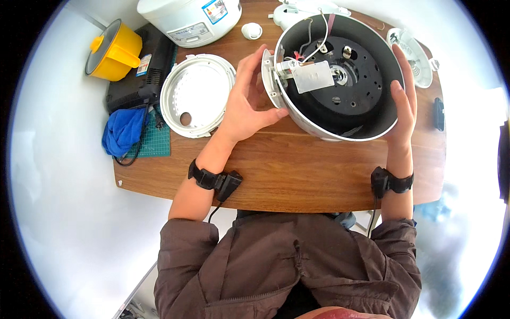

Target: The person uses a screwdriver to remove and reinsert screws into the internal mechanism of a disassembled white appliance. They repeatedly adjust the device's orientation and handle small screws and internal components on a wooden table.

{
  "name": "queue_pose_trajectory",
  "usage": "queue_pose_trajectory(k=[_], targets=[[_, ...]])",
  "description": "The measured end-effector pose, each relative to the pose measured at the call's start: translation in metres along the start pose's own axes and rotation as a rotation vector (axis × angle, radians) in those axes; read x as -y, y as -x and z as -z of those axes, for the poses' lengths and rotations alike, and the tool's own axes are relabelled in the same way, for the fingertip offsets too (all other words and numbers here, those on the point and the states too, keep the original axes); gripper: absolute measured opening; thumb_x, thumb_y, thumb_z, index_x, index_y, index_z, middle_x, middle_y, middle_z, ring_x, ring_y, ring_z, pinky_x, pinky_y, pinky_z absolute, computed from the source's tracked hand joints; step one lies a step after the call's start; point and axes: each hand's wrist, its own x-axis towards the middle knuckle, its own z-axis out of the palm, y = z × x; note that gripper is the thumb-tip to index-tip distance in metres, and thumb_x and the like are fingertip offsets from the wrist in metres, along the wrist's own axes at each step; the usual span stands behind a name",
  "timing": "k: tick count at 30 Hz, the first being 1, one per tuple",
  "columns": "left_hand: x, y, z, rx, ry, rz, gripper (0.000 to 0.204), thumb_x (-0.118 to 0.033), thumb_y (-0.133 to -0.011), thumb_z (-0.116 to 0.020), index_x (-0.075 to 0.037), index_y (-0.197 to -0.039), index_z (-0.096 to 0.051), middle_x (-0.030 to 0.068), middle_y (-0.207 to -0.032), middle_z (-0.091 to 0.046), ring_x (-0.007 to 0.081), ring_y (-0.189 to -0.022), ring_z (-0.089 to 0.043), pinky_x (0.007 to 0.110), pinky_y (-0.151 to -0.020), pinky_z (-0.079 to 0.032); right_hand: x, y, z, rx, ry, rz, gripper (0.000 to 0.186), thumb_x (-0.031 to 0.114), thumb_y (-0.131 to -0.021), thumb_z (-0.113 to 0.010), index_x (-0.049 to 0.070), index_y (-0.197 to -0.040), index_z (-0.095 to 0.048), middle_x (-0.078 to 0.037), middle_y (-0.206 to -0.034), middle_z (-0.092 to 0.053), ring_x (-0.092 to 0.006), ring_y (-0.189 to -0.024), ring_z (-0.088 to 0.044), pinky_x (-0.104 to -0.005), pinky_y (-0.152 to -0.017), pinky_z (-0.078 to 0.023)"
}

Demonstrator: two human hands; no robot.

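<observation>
Between my hands is an open rice cooker body (366,118), a round metal shell with a black heating base inside. Its opening faces up toward me. My left hand (248,98) grips its left side, at the white control panel piece (272,85), thumb toward me. My right hand (404,106) presses the right rim, with the thumb on the near edge and fingers along the outside. Inside, a flat grey metal plate (314,77) sits at the left. White wires (323,40) loop up over the far rim.
Left of my left hand lies a round white lid part (194,95). Behind it stand a white rice cooker (190,21), a yellow pot (118,53) on a black box, a blue cloth (123,130) and a green cutting mat (156,141). A small white cap (252,31) and a clear-white cover (414,58) lie further back.
</observation>
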Motion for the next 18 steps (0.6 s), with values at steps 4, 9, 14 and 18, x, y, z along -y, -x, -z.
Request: queue_pose_trajectory(k=[4, 9, 14, 18], targets=[[0.002, -0.003, -0.001, -0.02, -0.014, -0.003, 0.111, -0.021, -0.066, -0.094, -0.005, -0.156, -0.03, 0.0065, -0.146, -0.037, 0.0254, -0.142, -0.038, 0.043, -0.119, -0.034, -0.002, 0.005, 0.001, 0.003, -0.095, -0.035, 0.071, 0.025, -0.092, -0.051, -0.005, -0.154, -0.034, -0.022, -0.152, -0.044, -0.0283, -0.141, -0.045, -0.0357, -0.116, -0.034], [-0.001, -0.004, -0.005, -0.045, -0.076, -0.033, 0.113, -0.03, -0.064, -0.096, 0.0, -0.153, -0.033, 0.0069, -0.139, -0.04, 0.0246, -0.135, -0.046, 0.04, -0.115, -0.037, 0.002, 0.005, -0.007, -0.105, -0.03, -0.049, 0.075, 0.021, -0.084, -0.047, -0.006, -0.153, -0.035, -0.021, -0.158, -0.039, -0.0294, -0.144, -0.042, -0.0356, -0.12, -0.031], [-0.007, -0.006, -0.013, -0.041, -0.144, -0.093, 0.114, -0.03, -0.064, -0.095, 0.001, -0.154, -0.032, 0.008, -0.141, -0.037, 0.0245, -0.135, -0.045, 0.04, -0.115, -0.038, -0.004, 0.004, -0.001, -0.087, -0.139, -0.134, 0.078, 0.017, -0.08, -0.044, -0.005, -0.153, -0.035, -0.021, -0.157, -0.04, -0.0289, -0.143, -0.044, -0.0341, -0.118, -0.035], [-0.012, -0.01, -0.013, -0.035, -0.248, -0.122, 0.113, -0.026, -0.063, -0.094, -0.001, -0.154, -0.033, 0.0093, -0.142, -0.035, 0.025, -0.137, -0.043, 0.041, -0.117, -0.037, -0.004, 0.001, -0.003, -0.076, -0.185, -0.144, 0.08, 0.019, -0.078, -0.045, -0.006, -0.154, -0.033, -0.022, -0.155, -0.043, -0.0294, -0.141, -0.046, -0.0344, -0.117, -0.037]])
